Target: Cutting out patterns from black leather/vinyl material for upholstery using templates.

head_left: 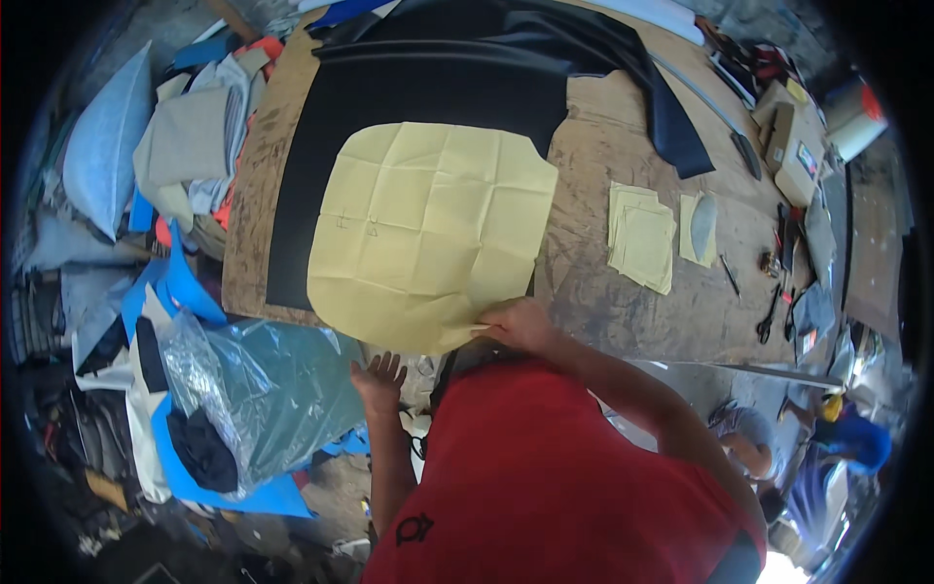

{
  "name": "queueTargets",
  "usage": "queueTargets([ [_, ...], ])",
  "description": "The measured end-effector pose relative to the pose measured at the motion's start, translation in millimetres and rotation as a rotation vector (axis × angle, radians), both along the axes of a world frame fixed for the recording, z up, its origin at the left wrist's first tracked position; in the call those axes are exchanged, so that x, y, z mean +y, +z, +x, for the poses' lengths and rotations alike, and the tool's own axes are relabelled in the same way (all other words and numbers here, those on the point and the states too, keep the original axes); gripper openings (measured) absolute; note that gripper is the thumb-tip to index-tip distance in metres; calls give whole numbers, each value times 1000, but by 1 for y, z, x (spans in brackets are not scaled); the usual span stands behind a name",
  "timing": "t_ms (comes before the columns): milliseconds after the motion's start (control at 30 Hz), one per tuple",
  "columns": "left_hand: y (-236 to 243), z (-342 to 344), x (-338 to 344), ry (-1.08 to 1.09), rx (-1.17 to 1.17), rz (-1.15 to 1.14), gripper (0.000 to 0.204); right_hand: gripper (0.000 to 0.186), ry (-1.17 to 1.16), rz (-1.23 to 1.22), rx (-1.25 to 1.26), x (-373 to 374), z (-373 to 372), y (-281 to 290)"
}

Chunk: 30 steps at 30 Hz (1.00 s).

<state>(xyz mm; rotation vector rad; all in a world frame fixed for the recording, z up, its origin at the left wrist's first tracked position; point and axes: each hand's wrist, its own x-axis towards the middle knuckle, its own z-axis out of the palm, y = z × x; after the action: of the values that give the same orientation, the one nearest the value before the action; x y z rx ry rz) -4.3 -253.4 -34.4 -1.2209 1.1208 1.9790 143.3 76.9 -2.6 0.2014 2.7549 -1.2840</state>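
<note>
A creased yellow paper pattern (428, 224) with rounded corners lies over black sheet material (302, 243) on a worn wooden table (710, 321). My right hand (511, 321) grips the pattern's lower right edge at the near side of the table. My left hand (379, 380) is open, palm turned up with fingers apart, just below the pattern's lower left edge. To the right lie stacked yellow paper pieces (639, 243) and a small piece with a grey oval (700, 229) on it.
Folded fabrics (195, 146) and a cushion (102, 146) are piled left. Clear plastic sheeting (263, 389) lies lower left. A rod (710, 102), scissors (769, 316) and tools sit along the table's right. Other people (846, 448) are low at the right.
</note>
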Motion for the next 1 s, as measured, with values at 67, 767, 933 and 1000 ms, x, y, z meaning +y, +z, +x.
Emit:
queueTargets([
  [67, 17, 26, 10, 58, 56, 28, 76, 46, -52, -230, 167, 4, -7, 42],
  [767, -5, -13, 123, -346, 528, -34, 43, 34, -1098, -1620, -153, 88, 67, 14],
  [933, 43, -3, 152, -412, 461, 95, 34, 31, -892, -1350, -193, 76, 123, -51],
  [1000, 55, -1, 169, -420, 417, 108, 31, 35, -820, -1242, -160, 76, 127, -65],
])
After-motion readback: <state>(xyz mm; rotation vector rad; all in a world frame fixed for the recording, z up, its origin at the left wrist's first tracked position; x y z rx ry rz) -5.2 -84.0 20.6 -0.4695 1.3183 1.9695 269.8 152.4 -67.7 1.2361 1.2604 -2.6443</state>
